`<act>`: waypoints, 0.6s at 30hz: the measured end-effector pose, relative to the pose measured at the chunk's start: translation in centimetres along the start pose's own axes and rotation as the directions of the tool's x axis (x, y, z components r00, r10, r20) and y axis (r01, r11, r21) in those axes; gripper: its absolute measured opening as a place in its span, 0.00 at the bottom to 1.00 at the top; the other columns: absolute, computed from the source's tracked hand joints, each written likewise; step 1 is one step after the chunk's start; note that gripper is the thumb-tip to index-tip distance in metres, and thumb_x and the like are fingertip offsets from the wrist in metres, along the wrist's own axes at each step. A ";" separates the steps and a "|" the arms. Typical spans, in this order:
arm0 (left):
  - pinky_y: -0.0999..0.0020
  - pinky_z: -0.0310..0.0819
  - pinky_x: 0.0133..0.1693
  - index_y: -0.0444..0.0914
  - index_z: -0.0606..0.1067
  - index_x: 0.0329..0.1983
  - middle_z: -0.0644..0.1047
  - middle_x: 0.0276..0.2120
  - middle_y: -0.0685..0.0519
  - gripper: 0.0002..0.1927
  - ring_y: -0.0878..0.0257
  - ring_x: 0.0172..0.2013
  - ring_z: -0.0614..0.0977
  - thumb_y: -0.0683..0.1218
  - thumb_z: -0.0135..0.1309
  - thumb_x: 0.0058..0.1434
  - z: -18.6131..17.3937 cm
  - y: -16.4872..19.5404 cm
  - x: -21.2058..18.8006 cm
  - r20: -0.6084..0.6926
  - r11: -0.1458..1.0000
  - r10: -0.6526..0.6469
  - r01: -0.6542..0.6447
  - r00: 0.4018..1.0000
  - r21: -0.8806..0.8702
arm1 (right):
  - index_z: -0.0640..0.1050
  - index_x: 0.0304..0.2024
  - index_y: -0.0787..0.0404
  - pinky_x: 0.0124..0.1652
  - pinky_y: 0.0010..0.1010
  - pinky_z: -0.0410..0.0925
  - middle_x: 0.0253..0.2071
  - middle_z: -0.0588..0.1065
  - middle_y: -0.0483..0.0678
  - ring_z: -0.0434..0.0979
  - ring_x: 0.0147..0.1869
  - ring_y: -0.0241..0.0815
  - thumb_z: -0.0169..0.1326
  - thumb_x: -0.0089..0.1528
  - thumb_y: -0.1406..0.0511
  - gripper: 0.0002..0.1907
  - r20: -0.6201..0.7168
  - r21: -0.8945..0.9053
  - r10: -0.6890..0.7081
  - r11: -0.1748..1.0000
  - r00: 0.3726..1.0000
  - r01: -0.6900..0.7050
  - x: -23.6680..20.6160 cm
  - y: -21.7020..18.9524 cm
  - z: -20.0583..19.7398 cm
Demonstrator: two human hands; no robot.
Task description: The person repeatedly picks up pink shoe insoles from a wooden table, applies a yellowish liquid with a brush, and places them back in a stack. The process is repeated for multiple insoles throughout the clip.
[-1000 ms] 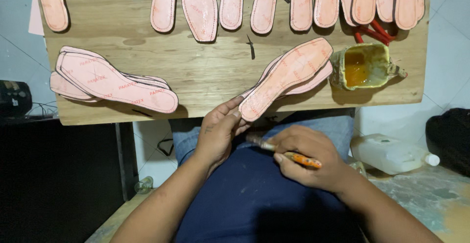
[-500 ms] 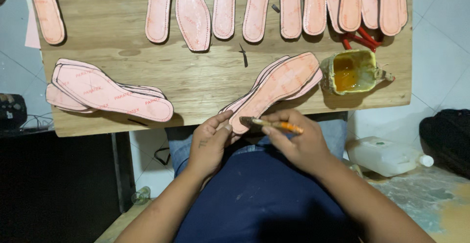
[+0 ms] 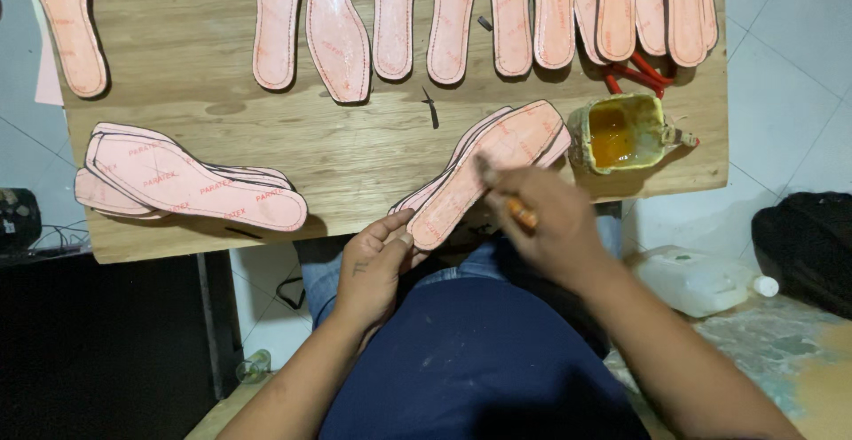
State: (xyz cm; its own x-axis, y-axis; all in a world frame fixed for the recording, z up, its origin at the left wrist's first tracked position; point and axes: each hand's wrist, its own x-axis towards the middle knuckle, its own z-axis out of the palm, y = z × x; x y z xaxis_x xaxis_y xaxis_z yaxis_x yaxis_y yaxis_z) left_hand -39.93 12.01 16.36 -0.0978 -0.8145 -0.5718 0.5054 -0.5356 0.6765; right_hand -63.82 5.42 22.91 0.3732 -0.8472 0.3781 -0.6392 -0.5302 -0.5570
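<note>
I see the right hand (image 3: pixel 555 227) closed around a brush (image 3: pixel 513 202) with an orange handle; the hand is blurred, and the brush tip lies on the top insole (image 3: pixel 493 167) of a small stack at the near edge of the wooden board (image 3: pixel 355 147). The left hand (image 3: pixel 377 263) is partly open, its fingertips (image 3: pixel 404 227) pinching the heel end of that same pink insole where it overhangs the board edge. I count at least two more insoles beneath the top one, fanned slightly to the left.

Just beside the stack, to its right, stands a glue pot (image 3: pixel 621 131) with amber glue inside and crusted walls. Red-handled pliers (image 3: pixel 635 74) lie behind the pot, partly hidden under the insoles above.

A row of insoles (image 3: pixel 444 14) lies along the far edge of the board, toes pointing away from me, several of them overlapping at the right. A second stack of insoles (image 3: pixel 191 183) rests flat at the left of the board, well apart from both hands. A small dark nail (image 3: pixel 430 107) lies on bare wood between the row and the held stack.

Below the board on the right, a white plastic jug (image 3: pixel 697 280) lies on its side on the floor.
</note>
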 end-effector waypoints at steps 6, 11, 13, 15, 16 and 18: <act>0.64 0.79 0.51 0.26 0.67 0.64 0.80 0.51 0.41 0.23 0.60 0.47 0.83 0.38 0.46 0.66 0.2 0.2 0.4 0.004 1.000 0.007 -0.007 1.000 0.001 | 0.79 0.44 0.62 0.40 0.30 0.73 0.38 0.80 0.51 0.81 0.38 0.41 0.61 0.67 0.66 0.07 -0.087 0.198 0.442 0.886 0.893 -0.420 1.5 3.1 -0.6; 0.64 0.80 0.51 0.26 0.67 0.64 0.80 0.51 0.41 0.23 0.59 0.47 0.84 0.37 0.46 0.65 0.4 0.7 -0.2 -0.025 1.000 -0.008 0.008 1.000 -0.017 | 0.75 0.48 0.67 0.48 0.29 0.73 0.46 0.79 0.49 0.79 0.47 0.35 0.60 0.73 0.67 0.09 -0.287 0.182 0.354 0.933 0.890 -0.312 1.7 5.9 -5.0; 0.64 0.79 0.50 0.26 0.67 0.64 0.80 0.51 0.40 0.23 0.59 0.46 0.84 0.37 0.46 0.65 0.3 1.1 -0.6 -0.046 1.000 -0.017 0.016 0.999 -0.021 | 0.74 0.47 0.67 0.47 0.27 0.73 0.46 0.80 0.48 0.79 0.46 0.34 0.59 0.72 0.67 0.09 -0.218 0.366 0.470 0.852 0.856 -0.375 1.0 5.5 -5.4; 0.64 0.80 0.50 0.26 0.68 0.63 0.80 0.51 0.41 0.23 0.59 0.46 0.84 0.37 0.46 0.65 0.4 1.4 -0.7 -0.063 0.999 -0.039 0.037 0.997 -0.027 | 0.74 0.46 0.66 0.39 0.26 0.72 0.41 0.80 0.47 0.77 0.39 0.33 0.59 0.66 0.68 0.09 -0.054 0.475 0.616 0.708 0.786 -0.523 0.4 4.8 -5.0; 0.64 0.80 0.49 0.26 0.68 0.63 0.81 0.51 0.41 0.23 0.59 0.46 0.84 0.37 0.46 0.65 0.5 1.4 -0.7 -0.073 0.999 -0.048 0.046 0.996 -0.030 | 0.75 0.46 0.67 0.41 0.26 0.72 0.41 0.80 0.49 0.77 0.41 0.34 0.59 0.66 0.69 0.09 -0.025 0.445 0.565 0.745 0.825 -0.497 0.2 4.6 -4.8; 0.64 0.81 0.49 0.25 0.68 0.63 0.80 0.51 0.41 0.22 0.59 0.46 0.84 0.37 0.46 0.65 0.7 1.4 -0.7 -0.061 0.999 -0.040 0.038 0.997 -0.038 | 0.76 0.46 0.68 0.45 0.26 0.72 0.43 0.80 0.53 0.78 0.44 0.36 0.59 0.66 0.70 0.09 0.041 0.389 0.458 0.812 0.888 -0.436 0.0 4.5 -4.5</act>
State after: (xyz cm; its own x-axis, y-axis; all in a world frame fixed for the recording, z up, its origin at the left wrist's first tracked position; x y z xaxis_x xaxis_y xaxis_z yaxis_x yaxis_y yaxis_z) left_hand -39.75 11.70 18.03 -0.0650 -0.7773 -0.6257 0.5335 -0.5570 0.6365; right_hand -69.70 3.16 23.73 0.0664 -0.9965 0.0509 -0.4196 -0.0742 -0.9047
